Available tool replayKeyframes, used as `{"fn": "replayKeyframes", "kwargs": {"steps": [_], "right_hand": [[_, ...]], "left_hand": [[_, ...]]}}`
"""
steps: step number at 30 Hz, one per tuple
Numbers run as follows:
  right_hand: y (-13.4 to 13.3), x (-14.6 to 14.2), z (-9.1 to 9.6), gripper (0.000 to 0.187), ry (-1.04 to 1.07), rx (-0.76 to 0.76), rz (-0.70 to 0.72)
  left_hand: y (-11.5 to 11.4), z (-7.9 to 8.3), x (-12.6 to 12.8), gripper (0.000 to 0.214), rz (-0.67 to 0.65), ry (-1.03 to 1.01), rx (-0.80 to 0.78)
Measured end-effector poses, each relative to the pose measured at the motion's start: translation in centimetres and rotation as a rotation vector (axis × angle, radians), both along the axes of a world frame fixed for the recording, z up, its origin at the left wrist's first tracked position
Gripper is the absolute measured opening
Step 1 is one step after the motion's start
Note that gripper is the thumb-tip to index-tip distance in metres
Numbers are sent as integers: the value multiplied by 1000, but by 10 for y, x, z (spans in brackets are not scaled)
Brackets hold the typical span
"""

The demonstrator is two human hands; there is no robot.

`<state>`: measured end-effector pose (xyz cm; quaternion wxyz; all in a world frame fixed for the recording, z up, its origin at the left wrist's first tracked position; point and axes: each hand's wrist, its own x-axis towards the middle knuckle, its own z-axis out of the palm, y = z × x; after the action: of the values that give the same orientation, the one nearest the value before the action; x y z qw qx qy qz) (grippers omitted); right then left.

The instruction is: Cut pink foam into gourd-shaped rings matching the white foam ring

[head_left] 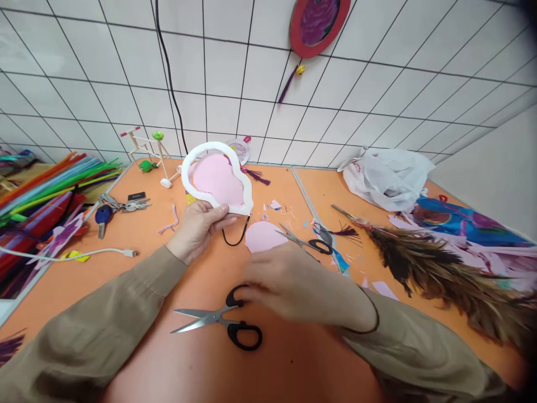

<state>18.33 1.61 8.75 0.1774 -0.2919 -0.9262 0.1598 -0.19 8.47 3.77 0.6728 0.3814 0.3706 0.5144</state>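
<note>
My left hand [201,224] pinches the lower edge of a heart-shaped white frame [244,193] and holds it up above the table. Pink paper [218,176] fills the inside of the frame. My right hand [285,280] is smeared by motion over the middle of the table, its fingertips at the upper handle loop of black-handled scissors [216,316]. Those scissors lie with their blades apart, pointing left. Whether the right fingers grip the loop is unclear. Just beyond the right hand are a pink paper piece [264,236] and a second pair of scissors [306,242].
Pink paper scraps [274,205] litter the orange table [146,364]. At left lie keys [103,218], a white cable [84,256] and colourful pipe cleaners [62,184]. A small stick tricycle [153,148] stands behind. At right are a feather duster [444,274] and a white plastic bag [386,176].
</note>
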Motion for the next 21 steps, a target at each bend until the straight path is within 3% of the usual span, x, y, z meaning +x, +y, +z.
{"fn": "replayKeyframes", "kwargs": {"steps": [1,4,5,8,10,13,18,21], "right_hand": [[5,1,-2,19,104,-28,-80],[30,11,-7,11,410,-85,-514],[39,15,-8,13,488,-116,-586],[57,21,-13,43,619,-451,-505],[62,19,-18,53,693,-598,-408],[63,15,-26,51,797,-637,-346],[65,11,-28,17,872,-596,-362],[63,10,-26,12,871,-564,-397]], "left_hand": [[0,0,0,18,3,-15,-3],[0,1,1,16,-18,-60,-1],[0,1,1,16,-32,-70,2],[-2,1,3,19,-77,-74,11],[-4,1,4,22,-101,-64,18],[-6,1,6,26,-129,-46,20],[-8,3,9,27,-143,-34,-8],[-9,3,9,27,-136,-35,-18]]}}
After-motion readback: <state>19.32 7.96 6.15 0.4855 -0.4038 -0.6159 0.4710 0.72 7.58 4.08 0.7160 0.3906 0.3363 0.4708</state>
